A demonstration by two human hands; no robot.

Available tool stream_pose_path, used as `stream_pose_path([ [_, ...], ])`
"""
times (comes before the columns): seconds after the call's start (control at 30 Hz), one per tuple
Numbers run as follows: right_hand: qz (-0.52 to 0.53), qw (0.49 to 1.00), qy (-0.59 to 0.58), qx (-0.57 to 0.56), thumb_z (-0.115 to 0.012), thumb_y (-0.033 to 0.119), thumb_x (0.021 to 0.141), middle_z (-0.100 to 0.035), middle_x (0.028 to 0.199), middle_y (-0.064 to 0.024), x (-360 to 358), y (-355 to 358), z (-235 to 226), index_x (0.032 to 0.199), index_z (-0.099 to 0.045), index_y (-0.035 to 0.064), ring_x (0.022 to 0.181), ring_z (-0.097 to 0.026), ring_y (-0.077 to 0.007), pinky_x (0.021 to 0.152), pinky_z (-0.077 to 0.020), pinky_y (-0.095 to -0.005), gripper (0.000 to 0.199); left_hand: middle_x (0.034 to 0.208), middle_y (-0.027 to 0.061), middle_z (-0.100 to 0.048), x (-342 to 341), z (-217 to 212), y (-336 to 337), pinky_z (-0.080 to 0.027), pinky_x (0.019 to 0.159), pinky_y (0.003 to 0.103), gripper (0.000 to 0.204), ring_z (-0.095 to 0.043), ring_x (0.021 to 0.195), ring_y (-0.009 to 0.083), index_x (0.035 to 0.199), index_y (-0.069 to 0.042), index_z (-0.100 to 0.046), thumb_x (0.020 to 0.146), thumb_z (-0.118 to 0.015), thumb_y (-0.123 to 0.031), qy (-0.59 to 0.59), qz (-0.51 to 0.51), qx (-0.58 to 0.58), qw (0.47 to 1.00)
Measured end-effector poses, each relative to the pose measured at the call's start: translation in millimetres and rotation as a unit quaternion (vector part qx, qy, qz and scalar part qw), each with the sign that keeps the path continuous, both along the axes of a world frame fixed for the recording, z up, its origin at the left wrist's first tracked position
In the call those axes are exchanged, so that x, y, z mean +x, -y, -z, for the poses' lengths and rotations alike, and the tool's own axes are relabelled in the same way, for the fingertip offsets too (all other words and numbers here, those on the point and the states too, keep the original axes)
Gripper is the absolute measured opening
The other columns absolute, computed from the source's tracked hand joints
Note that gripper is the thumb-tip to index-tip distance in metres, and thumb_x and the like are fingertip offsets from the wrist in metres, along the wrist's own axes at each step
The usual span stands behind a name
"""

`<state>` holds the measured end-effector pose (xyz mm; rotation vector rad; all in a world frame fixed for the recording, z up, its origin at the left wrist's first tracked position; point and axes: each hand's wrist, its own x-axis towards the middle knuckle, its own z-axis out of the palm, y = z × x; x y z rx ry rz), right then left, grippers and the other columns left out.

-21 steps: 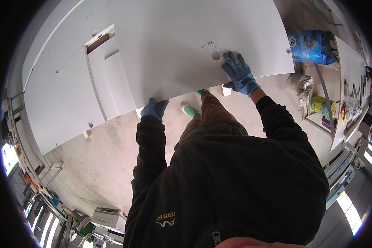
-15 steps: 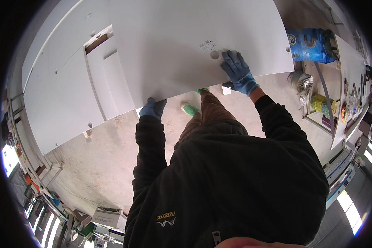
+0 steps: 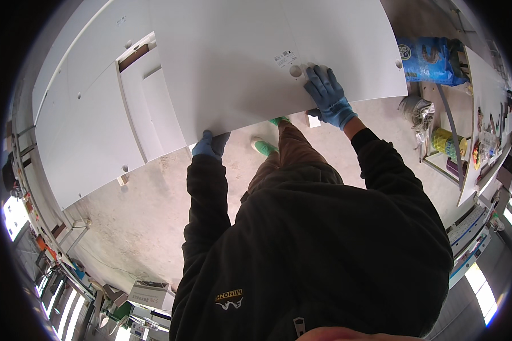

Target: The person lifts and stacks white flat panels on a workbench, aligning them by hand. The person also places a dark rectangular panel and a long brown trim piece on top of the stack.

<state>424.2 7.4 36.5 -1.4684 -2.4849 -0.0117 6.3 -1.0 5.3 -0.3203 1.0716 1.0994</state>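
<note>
White flat rectangular board panel [image 3: 250, 62] fills the far middle, held above the pale concrete floor [image 3: 136, 221]. Blue-gloved left hand [image 3: 209, 145] is clamped on its near edge, fingers hidden underneath. Blue-gloved right hand [image 3: 327, 96] lies spread flat on its top face, further right. More white panels [image 3: 91, 131] lie left.

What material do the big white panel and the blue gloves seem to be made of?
White panel: probably laminated particleboard, smooth matte white face, thin straight edge, drilled round holes. Blue gloves, left hand and right hand: likely thin nitrile or similar rubber, fitting tightly with a slight sheen.
</note>
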Motion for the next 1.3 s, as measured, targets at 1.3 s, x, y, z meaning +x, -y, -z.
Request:
stream_pose_path([
  [1.3,-0.009,0.999,0.012,-0.036,-0.09,0.037,0.063,-0.034,0.16,-0.022,-4.7,5.2,-2.5,0.136,-0.054,0.0059,0.149,-0.031,-0.0428,0.12,-0.0295,-0.059,0.087,0.126,0.0261,-0.066,-43.2,4.1,14.5,-0.058,0.1,0.054,0.06,-0.066,0.116,0.0442,0.132,0.009,-0.053,0.108,-0.048,-0.045,-0.198,0.045,-0.056,0.978],
])
